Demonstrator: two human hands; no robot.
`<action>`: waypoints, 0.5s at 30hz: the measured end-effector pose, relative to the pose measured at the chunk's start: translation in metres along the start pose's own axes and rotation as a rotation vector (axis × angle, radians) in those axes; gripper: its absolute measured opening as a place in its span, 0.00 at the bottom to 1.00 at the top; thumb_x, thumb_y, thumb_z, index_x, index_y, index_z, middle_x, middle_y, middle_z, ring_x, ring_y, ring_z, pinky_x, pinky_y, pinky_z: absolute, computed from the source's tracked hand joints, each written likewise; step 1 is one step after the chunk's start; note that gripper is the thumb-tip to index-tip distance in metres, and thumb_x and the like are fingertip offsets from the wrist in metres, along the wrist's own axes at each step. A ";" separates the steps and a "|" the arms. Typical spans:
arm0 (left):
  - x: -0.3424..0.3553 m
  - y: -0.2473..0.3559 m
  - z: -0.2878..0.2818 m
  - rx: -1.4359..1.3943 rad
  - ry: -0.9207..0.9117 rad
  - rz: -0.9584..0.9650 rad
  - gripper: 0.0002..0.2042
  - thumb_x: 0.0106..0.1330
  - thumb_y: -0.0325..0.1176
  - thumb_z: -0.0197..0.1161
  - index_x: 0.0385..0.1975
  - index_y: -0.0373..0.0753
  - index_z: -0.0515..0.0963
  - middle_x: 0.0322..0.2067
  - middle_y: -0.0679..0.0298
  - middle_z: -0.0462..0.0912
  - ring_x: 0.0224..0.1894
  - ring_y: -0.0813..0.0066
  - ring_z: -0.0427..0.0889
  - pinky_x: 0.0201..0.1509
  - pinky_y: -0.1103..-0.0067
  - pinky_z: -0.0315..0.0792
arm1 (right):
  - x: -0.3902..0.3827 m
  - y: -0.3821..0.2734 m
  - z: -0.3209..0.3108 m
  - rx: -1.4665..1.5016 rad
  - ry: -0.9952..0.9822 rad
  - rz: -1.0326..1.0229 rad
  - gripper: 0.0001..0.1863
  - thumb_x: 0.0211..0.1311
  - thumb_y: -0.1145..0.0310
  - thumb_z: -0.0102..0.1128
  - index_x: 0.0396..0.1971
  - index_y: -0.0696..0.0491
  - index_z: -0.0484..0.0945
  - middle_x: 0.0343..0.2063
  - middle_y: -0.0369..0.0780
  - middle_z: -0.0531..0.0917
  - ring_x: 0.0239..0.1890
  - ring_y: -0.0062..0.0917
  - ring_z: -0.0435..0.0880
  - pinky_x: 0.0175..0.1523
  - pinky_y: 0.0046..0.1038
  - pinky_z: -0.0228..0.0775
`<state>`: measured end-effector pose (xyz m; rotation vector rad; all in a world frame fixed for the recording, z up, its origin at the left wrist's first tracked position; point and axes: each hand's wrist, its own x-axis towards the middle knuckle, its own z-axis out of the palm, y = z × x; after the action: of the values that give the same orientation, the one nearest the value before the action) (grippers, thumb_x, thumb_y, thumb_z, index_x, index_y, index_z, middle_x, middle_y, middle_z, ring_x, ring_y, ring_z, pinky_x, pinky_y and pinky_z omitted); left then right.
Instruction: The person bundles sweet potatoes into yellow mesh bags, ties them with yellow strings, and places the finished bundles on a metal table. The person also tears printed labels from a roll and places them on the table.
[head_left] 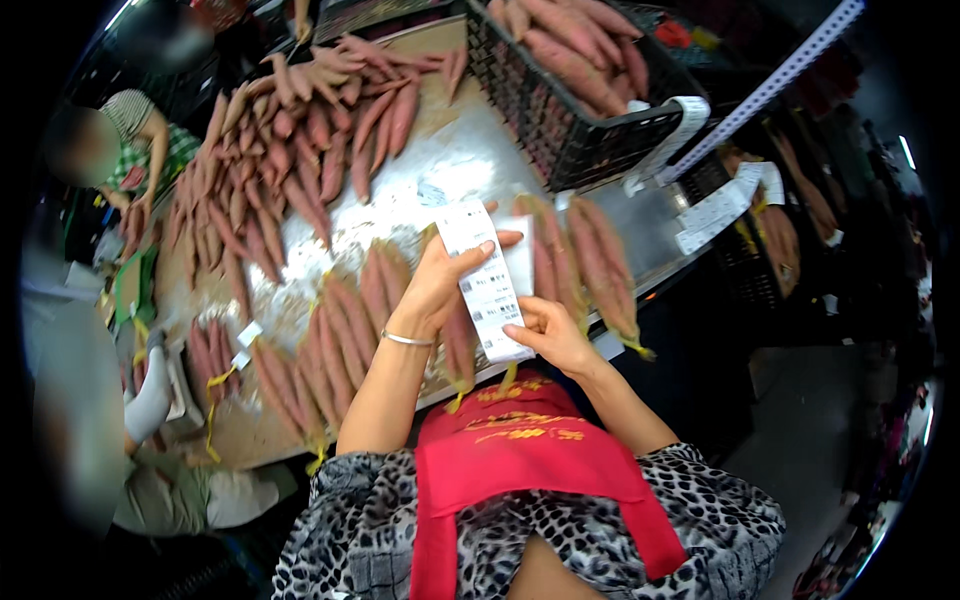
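Note:
A strip of white printed labels (pixel 488 290) is held out over the near edge of the table, in front of my red apron. My left hand (pixel 438 275), with a silver bangle on its wrist, grips the strip's upper part, thumb on top. The lower end is pinched between the thumb and fingers of my right hand (pixel 555 335). Another white piece of paper (pixel 522 260) shows behind the strip. Close around both hands lie net bags of sweet potatoes (pixel 603 262), tied with yellow ends; more bagged sweet potatoes (pixel 338 335) lie left of my left forearm.
A large pile of loose sweet potatoes (pixel 285 150) covers the far left of the metal table (pixel 440 140). At the far right stands a black crate (pixel 560 150) of sweet potatoes, with label strips (pixel 720 210) hanging nearby. Other people (pixel 150 140) are at the left.

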<state>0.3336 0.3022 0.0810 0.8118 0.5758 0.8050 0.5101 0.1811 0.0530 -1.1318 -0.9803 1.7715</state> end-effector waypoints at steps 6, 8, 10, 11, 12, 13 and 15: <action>-0.031 -0.026 -0.074 -0.112 0.269 0.092 0.28 0.69 0.22 0.56 0.69 0.33 0.58 0.55 0.44 0.79 0.58 0.54 0.79 0.62 0.67 0.75 | -0.018 0.082 -0.003 0.003 -0.133 0.202 0.15 0.67 0.76 0.58 0.53 0.62 0.74 0.38 0.42 0.87 0.40 0.20 0.85 0.46 0.22 0.76; -0.040 -0.027 -0.091 -0.143 0.320 0.113 0.28 0.69 0.21 0.54 0.69 0.34 0.57 0.57 0.42 0.76 0.60 0.53 0.77 0.65 0.66 0.73 | -0.022 0.080 -0.007 -0.026 -0.160 0.233 0.16 0.67 0.76 0.59 0.54 0.63 0.74 0.38 0.42 0.87 0.39 0.20 0.85 0.45 0.22 0.76; -0.047 -0.025 -0.095 -0.184 0.357 0.131 0.28 0.69 0.21 0.54 0.69 0.33 0.56 0.58 0.41 0.74 0.61 0.52 0.77 0.66 0.65 0.73 | -0.023 0.079 -0.007 -0.056 -0.177 0.250 0.16 0.66 0.77 0.58 0.53 0.64 0.74 0.36 0.42 0.87 0.38 0.18 0.85 0.44 0.21 0.75; -0.052 -0.023 -0.097 -0.170 0.397 0.120 0.27 0.69 0.21 0.54 0.68 0.30 0.56 0.59 0.39 0.73 0.61 0.52 0.76 0.67 0.64 0.71 | -0.023 0.082 -0.008 -0.077 -0.205 0.259 0.16 0.66 0.77 0.58 0.53 0.64 0.74 0.36 0.42 0.87 0.38 0.18 0.85 0.44 0.21 0.75; -0.057 -0.023 -0.101 -0.184 0.391 0.126 0.27 0.69 0.21 0.54 0.67 0.29 0.57 0.59 0.39 0.72 0.62 0.51 0.76 0.68 0.64 0.71 | -0.021 0.085 -0.006 -0.107 -0.227 0.260 0.16 0.66 0.77 0.58 0.53 0.64 0.74 0.36 0.42 0.87 0.38 0.18 0.85 0.44 0.21 0.75; -0.062 -0.023 -0.105 -0.198 0.385 0.131 0.26 0.69 0.21 0.54 0.66 0.28 0.57 0.59 0.38 0.72 0.62 0.51 0.75 0.68 0.64 0.71 | -0.020 0.086 -0.002 -0.123 -0.247 0.267 0.16 0.66 0.77 0.58 0.53 0.64 0.74 0.37 0.42 0.87 0.38 0.17 0.85 0.45 0.21 0.75; -0.070 -0.022 -0.112 -0.238 0.369 0.155 0.24 0.67 0.21 0.56 0.63 0.26 0.60 0.60 0.36 0.71 0.63 0.49 0.74 0.68 0.63 0.71 | -0.017 0.088 0.003 -0.128 -0.253 0.270 0.16 0.66 0.77 0.59 0.53 0.64 0.74 0.37 0.42 0.87 0.38 0.18 0.85 0.45 0.21 0.75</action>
<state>0.2223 0.2816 0.0095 0.4942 0.7321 1.1554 0.4931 0.1320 -0.0199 -1.1831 -1.1471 2.1340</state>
